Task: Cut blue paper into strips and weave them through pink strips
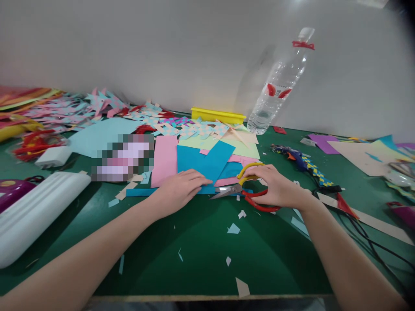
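My right hand [274,185] grips a pair of scissors [256,194] with one yellow and one red handle. Their blades are parted and point left, at the edge of the blue paper. My left hand [181,190] has its fingers together and bent down on a narrow blue paper strip [139,192] along the near side; its thumb is mostly hidden. Behind the hands lie a larger blue sheet [191,159], a blue paper piece [222,155] set at a slant, and pink paper [164,157]. A pale green sheet [249,149] shows under them.
A clear plastic bottle [280,82] leans against the wall, right of a yellow tray [218,115]. Woven paper strips [194,129] spread along the back. At left are a long white object [42,211] and a white plug [53,156]. Black cables [366,235] run at right; paper scraps [234,229] dot the green table.
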`<action>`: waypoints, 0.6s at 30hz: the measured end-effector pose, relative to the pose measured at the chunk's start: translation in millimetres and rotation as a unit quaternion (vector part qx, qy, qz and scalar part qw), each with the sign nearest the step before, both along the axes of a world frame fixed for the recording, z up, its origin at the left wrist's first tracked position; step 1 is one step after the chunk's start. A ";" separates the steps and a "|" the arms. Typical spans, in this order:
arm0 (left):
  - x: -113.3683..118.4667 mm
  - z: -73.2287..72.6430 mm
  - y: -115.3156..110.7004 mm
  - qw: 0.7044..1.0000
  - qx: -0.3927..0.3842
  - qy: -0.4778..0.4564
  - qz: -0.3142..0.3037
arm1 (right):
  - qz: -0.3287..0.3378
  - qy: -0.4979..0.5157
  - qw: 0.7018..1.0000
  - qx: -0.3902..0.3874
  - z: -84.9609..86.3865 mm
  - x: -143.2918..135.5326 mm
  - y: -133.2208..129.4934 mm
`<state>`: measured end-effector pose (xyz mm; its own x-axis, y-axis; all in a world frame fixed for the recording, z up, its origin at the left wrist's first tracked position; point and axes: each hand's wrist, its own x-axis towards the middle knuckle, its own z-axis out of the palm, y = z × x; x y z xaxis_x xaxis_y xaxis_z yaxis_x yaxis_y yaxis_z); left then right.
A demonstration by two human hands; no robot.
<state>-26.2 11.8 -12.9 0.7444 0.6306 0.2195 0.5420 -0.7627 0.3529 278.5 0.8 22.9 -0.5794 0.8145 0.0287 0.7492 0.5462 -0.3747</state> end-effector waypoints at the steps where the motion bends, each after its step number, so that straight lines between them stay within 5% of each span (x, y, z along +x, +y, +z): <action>1: 1.0 -0.6 0.5 1.000 0.007 0.000 0.005 | 0.001 0.002 1.000 -0.002 -0.5 0.1 0.1; 5: 0.3 -4.2 3.3 0.999 0.036 -0.006 0.005 | 0.000 0.005 1.000 -0.016 0.0 -0.3 0.0; 11: -6.1 -5.3 7.4 0.997 -0.008 -0.001 -0.077 | -0.001 0.003 0.999 -0.032 1.7 -1.2 0.0; 18: -8.7 -9.0 8.2 0.996 -0.066 0.008 -0.058 | -0.003 0.005 0.999 -0.044 1.6 1.2 -0.2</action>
<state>-34.9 20.0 -21.9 0.8168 0.5626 0.1273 0.4595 -0.7681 0.4460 279.6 0.6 24.5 -0.5752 0.8171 -0.0377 0.7480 0.5068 -0.4286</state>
